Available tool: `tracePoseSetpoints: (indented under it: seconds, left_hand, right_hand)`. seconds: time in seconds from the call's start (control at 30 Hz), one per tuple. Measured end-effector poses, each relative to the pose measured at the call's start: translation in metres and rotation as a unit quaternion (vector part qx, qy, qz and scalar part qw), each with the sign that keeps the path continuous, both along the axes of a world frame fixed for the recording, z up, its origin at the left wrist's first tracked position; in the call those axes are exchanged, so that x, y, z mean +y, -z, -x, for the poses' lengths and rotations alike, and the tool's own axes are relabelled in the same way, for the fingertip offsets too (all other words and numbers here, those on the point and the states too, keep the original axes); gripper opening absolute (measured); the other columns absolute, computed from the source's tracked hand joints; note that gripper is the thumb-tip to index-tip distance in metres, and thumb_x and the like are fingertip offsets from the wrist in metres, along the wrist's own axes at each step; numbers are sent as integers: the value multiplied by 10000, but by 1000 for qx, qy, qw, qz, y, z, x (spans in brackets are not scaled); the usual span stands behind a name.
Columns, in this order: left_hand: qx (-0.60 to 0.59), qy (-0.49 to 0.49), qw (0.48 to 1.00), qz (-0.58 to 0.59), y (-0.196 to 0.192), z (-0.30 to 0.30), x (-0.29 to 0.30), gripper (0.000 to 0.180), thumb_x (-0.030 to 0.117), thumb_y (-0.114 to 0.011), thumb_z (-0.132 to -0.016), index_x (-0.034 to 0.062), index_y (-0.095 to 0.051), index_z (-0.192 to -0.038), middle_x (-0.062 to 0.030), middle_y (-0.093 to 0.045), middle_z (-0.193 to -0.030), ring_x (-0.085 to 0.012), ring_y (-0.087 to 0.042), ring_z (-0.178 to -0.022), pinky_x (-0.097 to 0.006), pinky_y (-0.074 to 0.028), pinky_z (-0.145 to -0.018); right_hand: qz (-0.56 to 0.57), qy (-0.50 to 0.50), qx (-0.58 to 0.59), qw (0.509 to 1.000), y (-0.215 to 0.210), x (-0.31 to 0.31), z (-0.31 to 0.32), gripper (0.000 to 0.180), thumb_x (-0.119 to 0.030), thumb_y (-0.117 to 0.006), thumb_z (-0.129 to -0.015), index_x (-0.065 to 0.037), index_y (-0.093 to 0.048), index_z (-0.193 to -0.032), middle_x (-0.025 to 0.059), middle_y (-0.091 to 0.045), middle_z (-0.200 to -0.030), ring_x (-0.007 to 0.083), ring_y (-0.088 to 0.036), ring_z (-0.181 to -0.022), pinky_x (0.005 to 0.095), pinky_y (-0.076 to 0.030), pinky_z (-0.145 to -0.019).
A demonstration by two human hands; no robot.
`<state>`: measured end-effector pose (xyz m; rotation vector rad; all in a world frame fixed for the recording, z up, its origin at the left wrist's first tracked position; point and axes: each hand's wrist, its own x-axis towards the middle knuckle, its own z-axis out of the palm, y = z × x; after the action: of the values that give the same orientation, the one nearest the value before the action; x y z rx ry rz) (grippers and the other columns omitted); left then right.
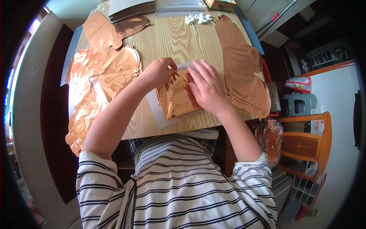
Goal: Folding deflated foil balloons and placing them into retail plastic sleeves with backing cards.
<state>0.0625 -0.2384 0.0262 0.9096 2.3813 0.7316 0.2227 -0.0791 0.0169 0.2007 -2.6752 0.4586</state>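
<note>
A folded copper-coloured foil balloon (177,100) lies on a grey card (154,108) near the table's front edge. At the foil's far left corner, my left hand (158,72) is closed, fingertips and thumb pinched on the foil's edge. My right hand (207,86) lies over the foil's right side, fingers stretched out and slightly apart, covering part of the foil and card. Flat, uninflated foil balloons (103,76) spread shiny and crumpled along the left side. On the right stretches a long stack of matte flat foil balloons (242,65).
At the far edge sit a stack of grey cards (131,10), clear plastic bags (179,5) and a cardboard box (221,4). White small pieces with a string (198,18) lie nearby. A wooden chair (305,145) stands right, with bagged copper foil (272,139) beside it.
</note>
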Motion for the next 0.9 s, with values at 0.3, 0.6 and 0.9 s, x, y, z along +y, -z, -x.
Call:
tracePoseSetpoints:
  seconds: [0.3,0.6,0.9]
  left_hand:
    - [-79,-44,996,22,-10,-4,-6,279,209,-649,-951,12,-631,-1147,-175,-725,-906,-279,-721,-861,-393,-553,-761]
    - [-14,-44,999,18,-2,-4,-19,347,291,-686,-922,5,-640,-1113,-180,-725,-879,-287,-725,-822,-390,-554,-734]
    - [37,-51,998,7,6,-6,-21,369,309,-699,-914,-1,-645,-1106,-187,-728,-879,-291,-724,-808,-386,-554,-733]
  right_hand:
    - [-17,28,-143,989,37,-11,3,702,-443,-498,-1003,18,-361,-1514,225,-288,-1613,385,-214,-1515,550,-105,-1233]
    - [-34,49,-178,982,35,-10,5,794,-527,-442,-1009,28,-282,-1554,218,-221,-1644,362,-146,-1543,537,-38,-1242]
    - [-65,-9,-146,987,16,-16,14,781,-547,-443,-1013,-31,-268,-1573,176,-209,-1656,340,-159,-1542,523,-56,-1248]
